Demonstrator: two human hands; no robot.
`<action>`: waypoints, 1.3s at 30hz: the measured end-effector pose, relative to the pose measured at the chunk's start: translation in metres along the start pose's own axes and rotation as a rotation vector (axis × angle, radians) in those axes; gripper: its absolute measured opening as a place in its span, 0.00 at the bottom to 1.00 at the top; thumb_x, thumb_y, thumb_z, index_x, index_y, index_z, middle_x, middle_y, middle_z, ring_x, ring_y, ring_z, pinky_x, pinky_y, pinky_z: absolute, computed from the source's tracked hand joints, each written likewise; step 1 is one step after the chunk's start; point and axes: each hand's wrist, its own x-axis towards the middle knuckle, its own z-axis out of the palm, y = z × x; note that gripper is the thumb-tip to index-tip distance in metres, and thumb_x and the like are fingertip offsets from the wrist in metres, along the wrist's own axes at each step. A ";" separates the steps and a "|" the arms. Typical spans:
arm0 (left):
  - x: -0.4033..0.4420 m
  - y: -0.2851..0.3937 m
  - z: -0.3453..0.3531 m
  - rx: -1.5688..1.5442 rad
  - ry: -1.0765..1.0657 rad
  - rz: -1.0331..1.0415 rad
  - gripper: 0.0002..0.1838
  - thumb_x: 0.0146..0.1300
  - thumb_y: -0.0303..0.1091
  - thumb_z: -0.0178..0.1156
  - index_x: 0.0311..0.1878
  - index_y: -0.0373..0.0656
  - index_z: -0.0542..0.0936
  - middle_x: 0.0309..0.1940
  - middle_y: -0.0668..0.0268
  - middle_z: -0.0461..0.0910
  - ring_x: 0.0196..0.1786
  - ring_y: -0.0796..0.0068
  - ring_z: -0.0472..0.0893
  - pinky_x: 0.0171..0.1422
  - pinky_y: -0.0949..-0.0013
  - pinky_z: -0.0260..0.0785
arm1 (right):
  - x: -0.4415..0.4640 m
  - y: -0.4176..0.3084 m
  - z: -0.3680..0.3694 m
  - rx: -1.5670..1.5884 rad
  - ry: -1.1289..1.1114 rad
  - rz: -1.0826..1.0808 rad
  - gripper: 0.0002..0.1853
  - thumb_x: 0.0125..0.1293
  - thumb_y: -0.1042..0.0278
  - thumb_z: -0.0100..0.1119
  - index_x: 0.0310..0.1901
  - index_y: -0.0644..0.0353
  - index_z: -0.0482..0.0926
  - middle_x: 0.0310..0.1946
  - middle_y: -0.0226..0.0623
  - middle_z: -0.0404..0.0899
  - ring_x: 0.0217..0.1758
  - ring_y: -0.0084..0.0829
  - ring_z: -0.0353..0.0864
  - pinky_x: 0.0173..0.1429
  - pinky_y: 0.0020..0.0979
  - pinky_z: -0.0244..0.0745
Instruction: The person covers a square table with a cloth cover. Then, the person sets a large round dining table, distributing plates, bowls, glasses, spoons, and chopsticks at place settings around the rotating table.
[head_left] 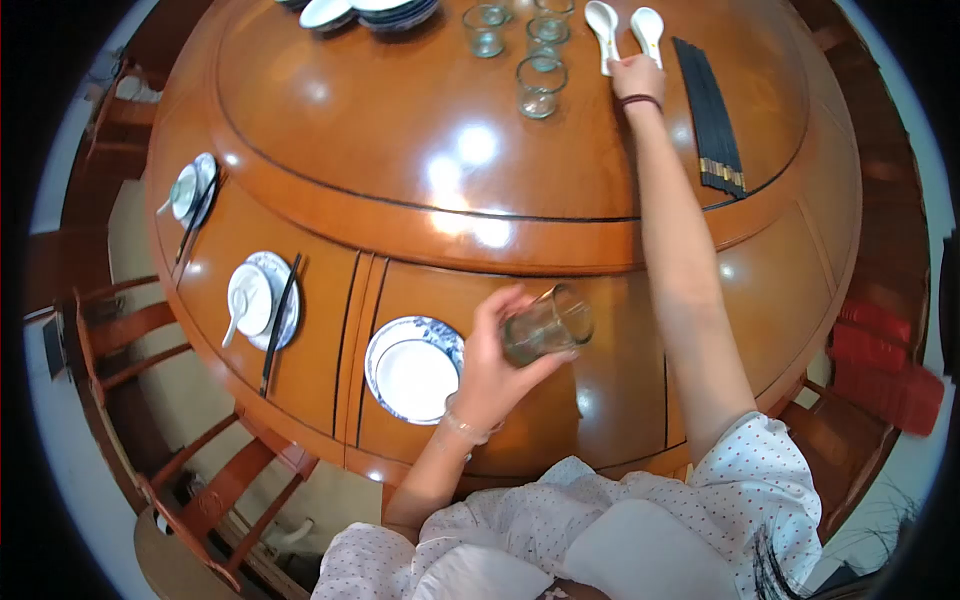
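Observation:
My left hand [492, 360] is wrapped round a clear drinking glass [548, 325], held tilted above the near table edge. Just left of that hand, a white bowl [415, 380] sits on a blue-patterned plate [385, 345], partly covered by my wrist. My right arm stretches across the raised centre of the table. There my right hand [637, 80] has its fingers closed at the handle of a white soup spoon [648, 28]. Another white soup spoon [602, 22] lies beside it, its handle end close to my fingers. The exact finger contact is partly hidden.
Black chopsticks [708, 115] lie in a row right of my right hand. Several glasses [541, 85] stand left of it, with stacked dishes [390, 12] farther left. Two place settings, one with a bowl [250, 300], line the left rim. Wooden chairs [225, 485] surround the table.

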 end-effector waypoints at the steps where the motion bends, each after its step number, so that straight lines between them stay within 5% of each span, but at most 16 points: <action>1: -0.016 0.002 -0.015 0.009 0.017 -0.032 0.34 0.38 0.32 0.71 0.49 0.35 0.63 0.40 0.58 0.73 0.43 0.65 0.74 0.50 0.70 0.66 | 0.001 0.003 -0.001 0.036 0.006 -0.017 0.15 0.48 0.54 0.59 0.26 0.60 0.80 0.28 0.46 0.78 0.36 0.42 0.78 0.43 0.37 0.71; 3: -0.046 0.001 -0.043 0.123 0.147 -0.022 0.31 0.37 0.32 0.71 0.45 0.37 0.66 0.39 0.58 0.73 0.43 0.65 0.74 0.49 0.69 0.66 | 0.002 0.007 -0.003 0.122 0.064 -0.068 0.17 0.46 0.53 0.61 0.26 0.61 0.79 0.27 0.47 0.78 0.36 0.43 0.78 0.43 0.35 0.71; 5: -0.073 -0.005 -0.069 0.310 0.262 -0.035 0.29 0.37 0.32 0.71 0.43 0.38 0.68 0.39 0.58 0.73 0.43 0.65 0.74 0.47 0.69 0.67 | -0.012 0.011 -0.010 0.313 0.120 -0.164 0.17 0.49 0.55 0.61 0.26 0.64 0.78 0.23 0.42 0.79 0.27 0.34 0.78 0.33 0.30 0.72; 9: -0.102 -0.006 -0.102 0.662 0.284 -0.041 0.25 0.37 0.32 0.69 0.42 0.40 0.72 0.37 0.59 0.71 0.40 0.62 0.71 0.40 0.66 0.65 | -0.109 -0.004 -0.070 1.028 -0.166 -0.059 0.12 0.60 0.65 0.52 0.36 0.68 0.73 0.14 0.22 0.66 0.12 0.11 0.55 0.14 0.16 0.48; 16: -0.103 -0.033 -0.110 0.975 0.164 0.017 0.32 0.41 0.38 0.66 0.54 0.56 0.70 0.35 0.60 0.68 0.39 0.61 0.68 0.41 0.65 0.65 | -0.313 0.027 -0.118 1.295 -0.556 0.176 0.04 0.62 0.70 0.47 0.34 0.60 0.66 0.13 0.20 0.59 0.09 0.11 0.53 0.11 0.14 0.47; 23: -0.100 -0.046 -0.104 1.040 0.060 0.114 0.34 0.40 0.36 0.67 0.56 0.54 0.68 0.36 0.59 0.68 0.40 0.61 0.68 0.41 0.66 0.64 | -0.435 0.056 -0.131 1.329 -0.900 0.387 0.05 0.62 0.69 0.46 0.35 0.60 0.66 0.15 0.24 0.64 0.10 0.12 0.56 0.12 0.15 0.51; 30: -0.108 -0.050 -0.103 0.996 0.038 0.127 0.35 0.41 0.34 0.66 0.57 0.44 0.65 0.39 0.58 0.68 0.43 0.60 0.68 0.44 0.64 0.63 | -0.463 0.035 -0.123 1.188 -1.193 0.286 0.04 0.63 0.69 0.44 0.35 0.60 0.65 0.20 0.28 0.70 0.11 0.13 0.58 0.14 0.15 0.54; 33: -0.129 -0.041 -0.108 0.877 0.209 0.218 0.31 0.45 0.34 0.64 0.55 0.41 0.66 0.41 0.56 0.68 0.44 0.59 0.67 0.47 0.65 0.62 | -0.467 0.012 -0.106 1.199 -1.254 0.238 0.06 0.64 0.68 0.44 0.36 0.60 0.66 0.19 0.27 0.69 0.10 0.13 0.58 0.14 0.16 0.54; 37: -0.174 -0.032 -0.110 0.501 0.353 0.035 0.16 0.56 0.36 0.55 0.43 0.35 0.74 0.35 0.58 0.71 0.41 0.64 0.70 0.46 0.69 0.62 | -0.485 -0.023 -0.082 1.203 -1.423 0.181 0.07 0.64 0.65 0.45 0.38 0.59 0.66 0.16 0.23 0.65 0.10 0.13 0.58 0.14 0.16 0.53; 39: -0.183 -0.031 -0.112 0.244 0.189 -0.228 0.14 0.58 0.36 0.53 0.37 0.34 0.77 0.25 0.60 0.73 0.32 0.68 0.73 0.39 0.70 0.64 | -0.495 -0.035 -0.070 1.187 -1.492 0.150 0.07 0.64 0.65 0.45 0.39 0.58 0.66 0.14 0.22 0.64 0.11 0.13 0.58 0.14 0.16 0.52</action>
